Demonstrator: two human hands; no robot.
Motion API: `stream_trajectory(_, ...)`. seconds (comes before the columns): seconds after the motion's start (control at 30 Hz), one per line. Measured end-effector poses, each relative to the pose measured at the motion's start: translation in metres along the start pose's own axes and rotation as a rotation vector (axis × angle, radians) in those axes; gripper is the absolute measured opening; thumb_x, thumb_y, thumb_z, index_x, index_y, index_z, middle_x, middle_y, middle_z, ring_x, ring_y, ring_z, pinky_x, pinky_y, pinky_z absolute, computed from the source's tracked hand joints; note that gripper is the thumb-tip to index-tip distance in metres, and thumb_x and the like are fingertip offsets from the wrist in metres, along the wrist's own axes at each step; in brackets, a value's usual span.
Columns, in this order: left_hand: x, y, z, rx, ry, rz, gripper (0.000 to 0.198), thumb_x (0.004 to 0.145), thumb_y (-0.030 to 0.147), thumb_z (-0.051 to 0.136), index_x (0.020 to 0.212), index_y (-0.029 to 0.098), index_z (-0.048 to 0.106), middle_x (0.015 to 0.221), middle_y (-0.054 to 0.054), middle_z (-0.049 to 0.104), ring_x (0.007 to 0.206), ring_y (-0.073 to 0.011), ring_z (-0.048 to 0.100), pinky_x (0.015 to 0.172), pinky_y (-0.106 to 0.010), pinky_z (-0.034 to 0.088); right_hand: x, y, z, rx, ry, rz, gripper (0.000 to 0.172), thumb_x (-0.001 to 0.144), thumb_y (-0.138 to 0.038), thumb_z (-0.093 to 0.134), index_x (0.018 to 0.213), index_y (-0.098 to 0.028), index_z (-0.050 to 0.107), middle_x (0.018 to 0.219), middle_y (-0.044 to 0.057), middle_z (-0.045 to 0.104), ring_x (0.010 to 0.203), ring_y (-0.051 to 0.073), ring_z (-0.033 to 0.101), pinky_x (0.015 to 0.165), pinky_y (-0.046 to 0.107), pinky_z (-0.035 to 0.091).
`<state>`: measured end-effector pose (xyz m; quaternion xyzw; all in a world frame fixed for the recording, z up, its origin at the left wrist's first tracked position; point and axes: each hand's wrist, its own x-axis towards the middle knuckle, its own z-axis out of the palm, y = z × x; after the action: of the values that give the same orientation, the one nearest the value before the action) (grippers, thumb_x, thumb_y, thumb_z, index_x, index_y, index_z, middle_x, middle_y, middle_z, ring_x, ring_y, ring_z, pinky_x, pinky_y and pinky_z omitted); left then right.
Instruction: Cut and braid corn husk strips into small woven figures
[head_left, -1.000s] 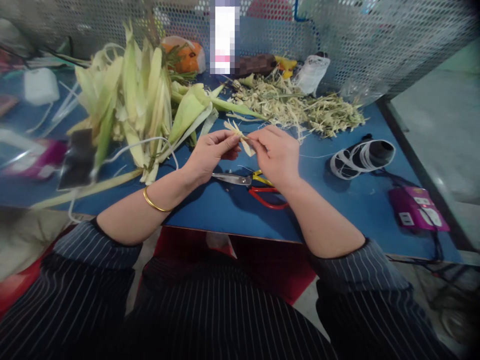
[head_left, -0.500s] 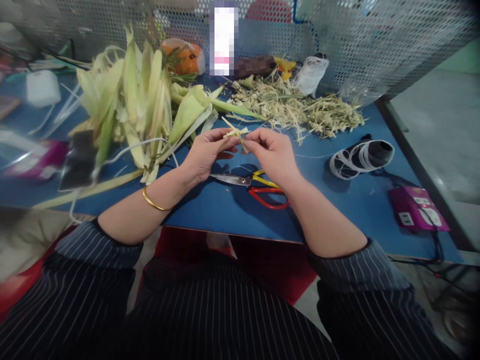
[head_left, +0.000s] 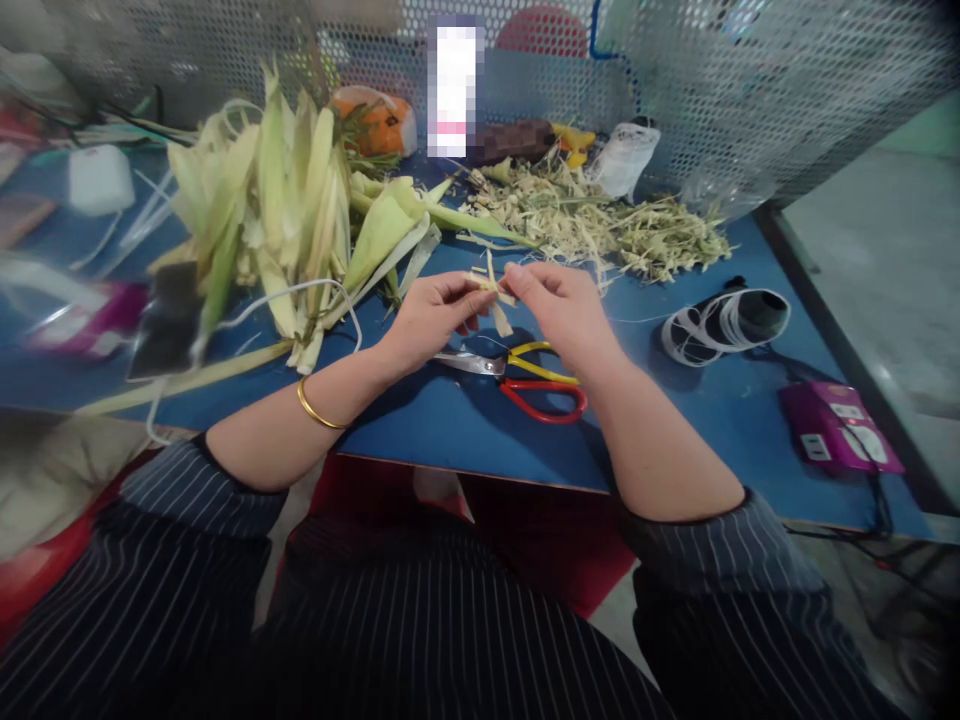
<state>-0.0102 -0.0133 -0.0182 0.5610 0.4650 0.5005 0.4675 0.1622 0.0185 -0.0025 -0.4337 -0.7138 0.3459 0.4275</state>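
My left hand [head_left: 430, 318] and my right hand [head_left: 564, 306] meet above the blue table [head_left: 450, 420], both pinched on a small pale corn-husk piece [head_left: 495, 293] with strips sticking up and hanging down. A gold bangle circles my left wrist. Under my hands lie scissors [head_left: 525, 375] with one yellow and one red handle, blades pointing left. A big pile of green and yellow corn husks [head_left: 300, 220] lies to the left of my hands.
Shredded husk scraps [head_left: 615, 220] are heaped behind my hands. A spool of black and white cord [head_left: 724, 320] and a purple device [head_left: 840, 425] sit at the right. A phone [head_left: 169, 320] with a white cable lies left. A perforated metal screen [head_left: 750, 70] backs the table.
Both hands have shifted slightly right and kept turning the husk piece; its strips now point up and down instead of fanning leftwards.
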Motion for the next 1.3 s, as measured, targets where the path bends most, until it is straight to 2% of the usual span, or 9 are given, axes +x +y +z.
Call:
stream_trajectory(0.1, -0.002, 0.001, 0.001, 0.013, -0.067, 0.004, 0.030, 0.079, 0.048, 0.075, 0.080, 0.018, 0.071, 0.069, -0.001, 0.065, 0.057, -0.0086, 0.054, 0.057, -0.023, 0.045, 0.001, 0.003, 0.005, 0.226, -0.119, 0.126, 0.033, 0.078, -0.052, 0.073, 0.072, -0.020, 0.065, 0.068, -0.002, 0.061, 0.069, 0.013, 0.056, 0.069, 0.029, 0.046)
stream_trajectory(0.37, 0.009, -0.004, -0.010, 0.115, -0.158, -0.052, 0.034, 0.078, 0.050, 0.074, 0.075, 0.016, 0.071, 0.072, -0.005, 0.069, 0.066, -0.0146, 0.060, 0.066, -0.027, 0.047, 0.004, 0.014, 0.009, 0.363, -0.002, 0.225, 0.025, 0.071, -0.035, 0.078, 0.068, -0.021, 0.058, 0.060, -0.005, 0.053, 0.056, 0.009, 0.050, 0.057, 0.026, 0.046)
stream_trajectory(0.57, 0.029, -0.009, -0.055, 0.702, 0.365, 0.043, 0.020, 0.084, 0.027, 0.065, 0.066, 0.020, 0.064, 0.072, -0.004, 0.061, 0.100, -0.0250, 0.059, 0.093, -0.037, 0.038, 0.024, 0.054, 0.006, 0.464, 0.133, 0.302, 0.021, 0.077, -0.039, 0.071, 0.075, -0.022, 0.058, 0.067, -0.001, 0.060, 0.059, 0.013, 0.061, 0.053, 0.027, 0.050)
stream_trajectory(0.67, 0.034, -0.020, -0.067, 0.775, 0.382, 0.000, 0.027, 0.075, 0.028, 0.075, 0.057, 0.020, 0.055, 0.067, -0.002, 0.055, 0.111, -0.0266, 0.055, 0.099, -0.037, 0.032, 0.031, 0.074, 0.005, 0.287, 0.151, 0.236, 0.019, 0.077, -0.037, 0.068, 0.080, -0.021, 0.059, 0.073, 0.001, 0.064, 0.067, 0.016, 0.064, 0.065, 0.034, 0.056)
stream_trajectory(0.73, 0.037, -0.027, -0.069, 0.803, 0.380, 0.017, 0.027, 0.073, 0.028, 0.075, 0.059, 0.019, 0.055, 0.069, -0.002, 0.056, 0.116, -0.0266, 0.052, 0.099, -0.035, 0.032, 0.032, 0.081, 0.003, 0.036, 0.252, 0.118, 0.022, 0.074, -0.033, 0.071, 0.089, -0.020, 0.062, 0.085, 0.005, 0.067, 0.080, 0.019, 0.065, 0.077, 0.041, 0.056)
stream_trajectory(0.83, 0.040, -0.035, -0.069, 0.878, 0.383, -0.015, 0.028, 0.073, 0.023, 0.073, 0.056, 0.019, 0.052, 0.066, -0.003, 0.054, 0.116, -0.0293, 0.053, 0.096, -0.036, 0.033, 0.030, 0.081, 0.001, -0.239, 0.356, -0.064, 0.033, 0.074, -0.029, 0.071, 0.105, -0.020, 0.063, 0.106, 0.010, 0.067, 0.097, 0.023, 0.064, 0.091, 0.047, 0.051)
stream_trajectory(1.03, 0.036, -0.027, -0.059, 0.752, 0.386, 0.095, 0.019, 0.075, 0.020, 0.068, 0.063, 0.021, 0.054, 0.073, -0.004, 0.057, 0.101, -0.0252, 0.057, 0.086, -0.033, 0.037, 0.020, 0.052, 0.004, -0.266, 0.253, -0.149, 0.023, 0.081, -0.027, 0.067, 0.103, -0.021, 0.066, 0.106, 0.009, 0.068, 0.100, 0.022, 0.064, 0.089, 0.043, 0.051)
stream_trajectory(1.17, 0.022, -0.007, -0.033, 0.520, 0.192, 0.156, 0.014, 0.083, 0.028, 0.063, 0.073, 0.021, 0.056, 0.071, -0.001, 0.058, 0.069, -0.0157, 0.051, 0.069, -0.029, 0.037, 0.013, 0.032, 0.009, 0.007, 0.088, 0.031, 0.024, 0.080, -0.040, 0.070, 0.091, -0.019, 0.069, 0.087, 0.005, 0.071, 0.080, 0.017, 0.064, 0.078, 0.036, 0.053)
stream_trajectory(1.3, 0.004, 0.003, -0.006, 0.429, 0.055, 0.167, 0.014, 0.085, 0.030, 0.060, 0.076, 0.020, 0.054, 0.070, 0.001, 0.060, 0.063, -0.0131, 0.048, 0.064, -0.027, 0.037, 0.006, 0.020, 0.013, 0.476, -0.147, 0.288, 0.034, 0.077, -0.054, 0.072, 0.088, -0.021, 0.070, 0.085, 0.003, 0.072, 0.077, 0.014, 0.067, 0.072, 0.030, 0.055)
